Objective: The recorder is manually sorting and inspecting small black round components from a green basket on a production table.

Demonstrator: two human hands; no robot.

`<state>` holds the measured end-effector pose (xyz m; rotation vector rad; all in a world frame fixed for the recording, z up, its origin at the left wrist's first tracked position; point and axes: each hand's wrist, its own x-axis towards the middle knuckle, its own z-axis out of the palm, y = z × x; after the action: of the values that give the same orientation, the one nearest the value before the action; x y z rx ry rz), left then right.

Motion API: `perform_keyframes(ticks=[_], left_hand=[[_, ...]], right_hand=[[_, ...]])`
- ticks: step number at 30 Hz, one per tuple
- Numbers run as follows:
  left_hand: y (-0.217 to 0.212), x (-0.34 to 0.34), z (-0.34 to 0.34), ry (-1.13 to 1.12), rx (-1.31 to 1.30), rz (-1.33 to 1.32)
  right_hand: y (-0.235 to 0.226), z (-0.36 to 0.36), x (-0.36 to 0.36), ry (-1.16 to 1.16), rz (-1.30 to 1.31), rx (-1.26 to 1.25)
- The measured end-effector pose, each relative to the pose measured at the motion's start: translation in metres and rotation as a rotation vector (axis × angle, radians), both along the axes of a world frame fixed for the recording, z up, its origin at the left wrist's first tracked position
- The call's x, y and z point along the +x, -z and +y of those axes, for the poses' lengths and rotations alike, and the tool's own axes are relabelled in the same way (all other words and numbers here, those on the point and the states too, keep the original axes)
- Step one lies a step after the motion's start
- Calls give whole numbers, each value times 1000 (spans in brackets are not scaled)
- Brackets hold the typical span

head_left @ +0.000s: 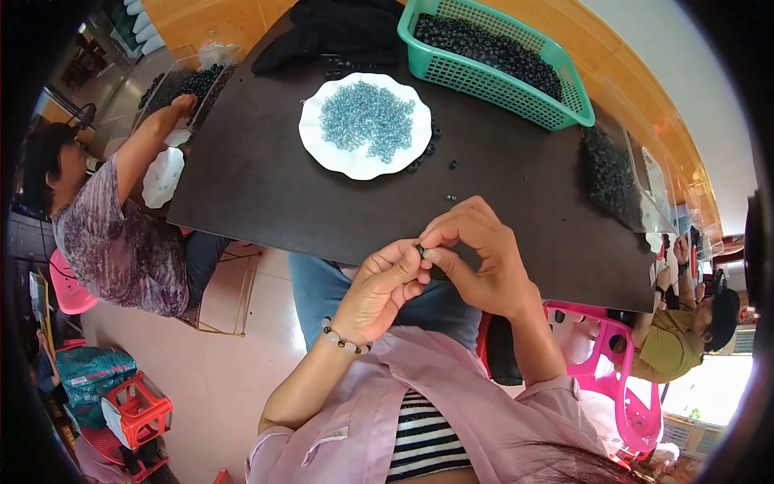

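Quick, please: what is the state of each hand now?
Left hand: fingers closed, pinching a small black ring.
Right hand: fingers closed on the same ring.

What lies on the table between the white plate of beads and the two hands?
In the head view, only a few loose small black rings on dark table between white plate and hands.

Wearer had on a pale pink button-up shirt [379, 411], short-sleeved, w/ a small white tag or label on the left side near the hem. It hung open at the front over a black & white horizontally striped top [423, 440]. Blue jeans [322, 282] on the legs. Left wrist carried a bead bracelet [343, 340], pale round beads mixed w/ a few dark ones. Both forearms bare.
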<state>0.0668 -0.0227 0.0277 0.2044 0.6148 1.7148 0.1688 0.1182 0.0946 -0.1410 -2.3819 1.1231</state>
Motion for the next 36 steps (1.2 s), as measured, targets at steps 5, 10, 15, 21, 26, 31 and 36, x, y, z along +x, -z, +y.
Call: perform_keyframes(ticks=[5, 10, 15, 21, 26, 31, 36], left_hand=[[0, 1, -1, 9, -34, 51], [1, -1, -2, 27, -18, -25], [3, -6, 1, 29, -25, -102], [3, -15, 9, 67, -2, -182], [6, -20, 13, 110, -14, -313], [1, -22, 17, 128, -1, -330], [2, -26, 16, 120, 2, -308]], right_hand=[[-4, 6, 1, -45, -84, 92], [-12, 7, -1, -59, -125, 70], [-13, 17, -5, -46, -102, 87], [-17, 19, -9, -74, -81, 146], [-17, 20, -10, -56, -77, 188], [-23, 22, -9, -44, -62, 177], [-20, 60, -10, 104, -91, 99]])
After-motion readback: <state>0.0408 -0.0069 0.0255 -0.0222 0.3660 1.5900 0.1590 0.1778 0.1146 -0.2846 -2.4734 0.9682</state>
